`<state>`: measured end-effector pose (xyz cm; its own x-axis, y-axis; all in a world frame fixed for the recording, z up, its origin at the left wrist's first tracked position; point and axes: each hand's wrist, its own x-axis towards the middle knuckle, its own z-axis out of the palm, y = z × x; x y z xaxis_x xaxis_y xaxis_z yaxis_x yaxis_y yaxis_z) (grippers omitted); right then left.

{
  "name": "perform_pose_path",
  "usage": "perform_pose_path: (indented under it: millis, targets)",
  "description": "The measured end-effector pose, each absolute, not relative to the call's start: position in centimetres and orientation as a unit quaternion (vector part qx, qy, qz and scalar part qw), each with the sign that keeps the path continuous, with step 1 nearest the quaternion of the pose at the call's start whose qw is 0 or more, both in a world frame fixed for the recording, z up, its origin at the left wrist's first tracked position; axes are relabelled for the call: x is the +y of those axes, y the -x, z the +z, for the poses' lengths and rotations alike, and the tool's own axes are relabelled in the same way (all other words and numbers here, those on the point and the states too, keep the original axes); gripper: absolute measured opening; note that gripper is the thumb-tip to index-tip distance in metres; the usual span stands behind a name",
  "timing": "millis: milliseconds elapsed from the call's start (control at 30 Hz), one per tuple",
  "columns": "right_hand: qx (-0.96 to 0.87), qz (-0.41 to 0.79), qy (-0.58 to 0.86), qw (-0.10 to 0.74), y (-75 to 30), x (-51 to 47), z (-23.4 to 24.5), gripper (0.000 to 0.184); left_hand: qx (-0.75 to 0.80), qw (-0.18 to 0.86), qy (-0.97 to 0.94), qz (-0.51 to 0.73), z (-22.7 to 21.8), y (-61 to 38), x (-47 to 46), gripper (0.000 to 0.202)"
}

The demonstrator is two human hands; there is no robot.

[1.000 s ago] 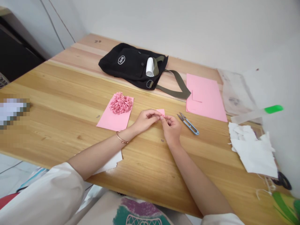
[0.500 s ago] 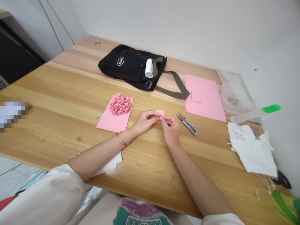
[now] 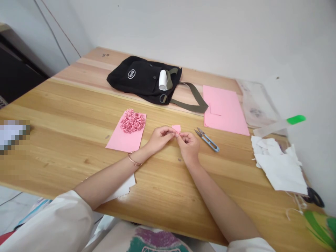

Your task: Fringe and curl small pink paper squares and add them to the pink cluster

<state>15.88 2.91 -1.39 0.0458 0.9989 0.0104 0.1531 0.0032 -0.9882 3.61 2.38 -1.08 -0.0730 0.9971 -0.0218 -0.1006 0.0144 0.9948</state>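
Between my fingertips, over the middle of the table, is a small pink piece of paper [image 3: 176, 128], partly hidden by the fingers. My left hand [image 3: 161, 138] pinches it from the left, thumb against forefinger. From the right, my right hand [image 3: 189, 145] pinches the same piece, with its other fingers curled in. Left of my hands, a pile of curled pink bits [image 3: 132, 121] sits on a pink sheet [image 3: 123, 141]. Just right of my right hand lie blue-handled thread snips [image 3: 208, 140], blades pointing away from me.
A black bag [image 3: 141, 78] with a white roll [image 3: 162, 80] on it lies at the back. Pink sheets [image 3: 228, 119] are behind the snips. White cloth pieces [image 3: 282, 171] and black-handled scissors [image 3: 315, 197] lie at right. White paper [image 3: 122, 189] is under my left forearm.
The view has shifted slightly, so everything sits a little further left and lower. Both hands keep their pinch on the small pink piece; nothing on the table has moved.
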Motion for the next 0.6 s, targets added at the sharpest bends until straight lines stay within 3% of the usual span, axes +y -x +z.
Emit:
perform_pose_path:
  millis: [600]
  targets:
    - [-0.540, 0.440, 0.526, 0.487, -15.90, 3.08, -2.22, 0.016, 0.487, 0.513, -0.450, 0.545, -0.96, -3.47, 2.41, 0.008]
